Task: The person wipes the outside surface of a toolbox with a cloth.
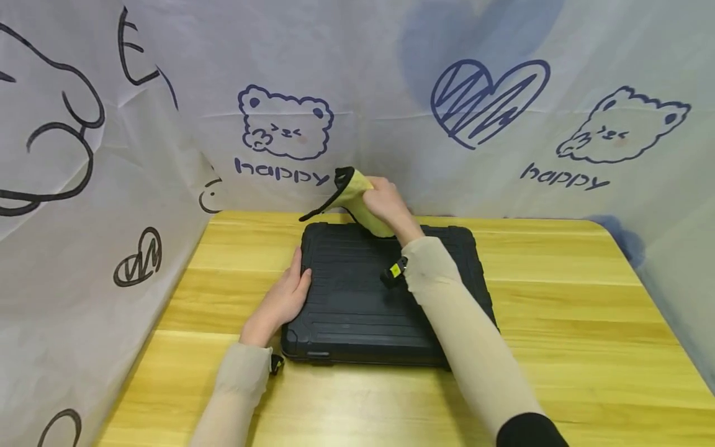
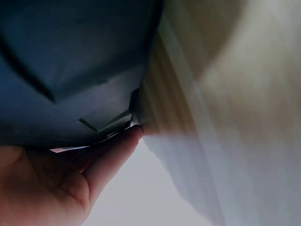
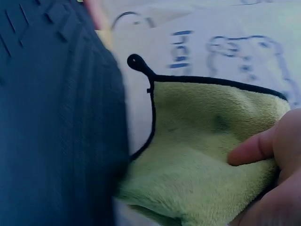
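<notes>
A black ribbed hard case (image 1: 352, 298) lies flat on the wooden table in the head view. Above its far edge, my right hand (image 1: 388, 202) grips a yellow-green cloth (image 1: 357, 202) with black trim. One corner of the cloth sticks out to the left, while its lower part hangs at the case's back edge. The right wrist view shows the fuzzy cloth (image 3: 197, 136), a black loop at its corner and the right hand's fingers (image 3: 254, 149) on it. My left hand (image 1: 285, 298) rests along the case's left side; in the left wrist view its fingers (image 2: 110, 162) lie fairly straight against that side.
The pale wooden table (image 1: 570, 298) extends to both sides of the case and in front of it. A white sheet (image 1: 380, 74) with blue drawings stands behind the table and along its sides. Small black wrist cameras (image 1: 395, 272) sit at both wrists.
</notes>
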Motion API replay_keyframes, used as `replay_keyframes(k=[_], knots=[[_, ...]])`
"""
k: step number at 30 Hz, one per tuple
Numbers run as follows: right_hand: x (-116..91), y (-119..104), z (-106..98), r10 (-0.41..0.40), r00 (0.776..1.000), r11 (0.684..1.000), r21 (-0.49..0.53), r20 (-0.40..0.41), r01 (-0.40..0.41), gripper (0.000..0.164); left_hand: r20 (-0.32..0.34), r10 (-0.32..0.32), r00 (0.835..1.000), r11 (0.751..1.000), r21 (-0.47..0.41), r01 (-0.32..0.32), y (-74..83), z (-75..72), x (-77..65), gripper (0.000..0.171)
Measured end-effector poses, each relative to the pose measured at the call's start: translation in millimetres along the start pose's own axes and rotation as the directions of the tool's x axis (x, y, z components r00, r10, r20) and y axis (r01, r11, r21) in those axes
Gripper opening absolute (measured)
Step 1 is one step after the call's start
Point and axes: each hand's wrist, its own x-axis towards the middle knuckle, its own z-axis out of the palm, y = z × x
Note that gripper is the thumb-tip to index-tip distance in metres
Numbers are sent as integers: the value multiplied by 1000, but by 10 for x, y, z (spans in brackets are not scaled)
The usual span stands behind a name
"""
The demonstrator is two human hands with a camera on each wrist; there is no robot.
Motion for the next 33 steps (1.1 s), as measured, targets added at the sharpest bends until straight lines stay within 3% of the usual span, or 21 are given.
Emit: replay_keyframes(k=[4, 8, 11, 17, 21, 25, 33], knots=[[120, 67, 328, -21, 1000, 999, -50, 20, 22, 19, 2, 6, 1000, 1000, -5, -6, 12, 5, 22, 64], [187, 122, 582, -61, 997, 984, -165, 46, 68, 36, 15, 7, 1000, 1000, 3, -7, 10, 2, 26, 64], [218, 94, 735, -82, 993, 959, -264, 82, 101, 47, 14, 7, 1000, 1000, 5, -7, 4, -6, 31, 64], [247, -8, 991, -82, 977, 878, -449, 199, 165, 47, 19, 3, 1000, 1000, 3, -3, 1, -22, 23, 64], [250, -48, 1105, -77, 955, 824, -520, 287, 223, 48, 27, 6, 1000, 1000, 0, -6, -17, -9, 12, 64], [227, -85, 1161, -53, 928, 794, -548, 370, 264, 49, 27, 7, 1000, 1000, -4, -7, -37, 9, 10, 64], [228, -127, 1161, -21, 921, 787, -562, 389, 256, 49, 14, 11, 1000, 1000, -10, -11, -40, 8, 17, 64]])
